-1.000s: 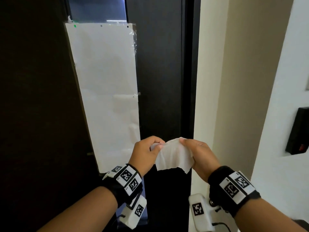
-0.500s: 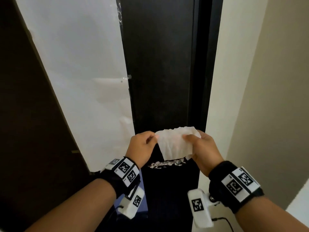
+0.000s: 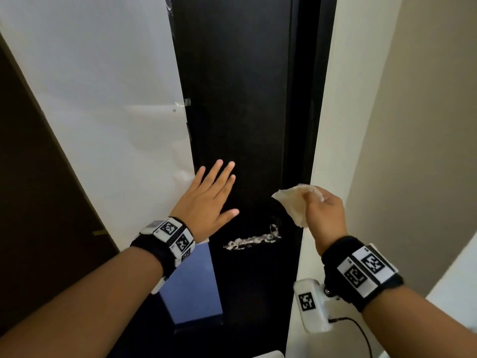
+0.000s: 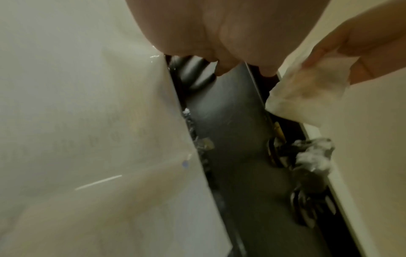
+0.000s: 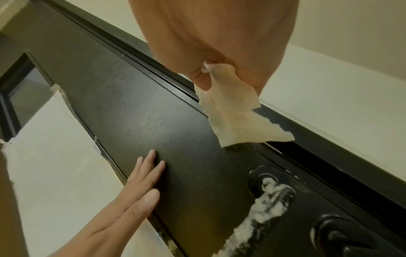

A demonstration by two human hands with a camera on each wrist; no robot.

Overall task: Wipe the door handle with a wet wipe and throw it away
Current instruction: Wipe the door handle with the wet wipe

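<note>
A black lever door handle smeared with white foam sticks out of the black door; it also shows in the right wrist view as the handle and in the left wrist view as the handle. My right hand pinches a crumpled white wet wipe, held just above and right of the handle; the wipe hangs from my fingers. My left hand lies flat with straight fingers on the door, up and left of the handle, fingertips on the panel.
A large white paper sheet is taped over the door's left part. A cream wall and door frame stand to the right. A second round fitting sits below the handle.
My left hand let go of the wipe and moved left, flat onto the door. My right hand now holds the wipe alone, above the foam-covered handle. The view has tilted down.
</note>
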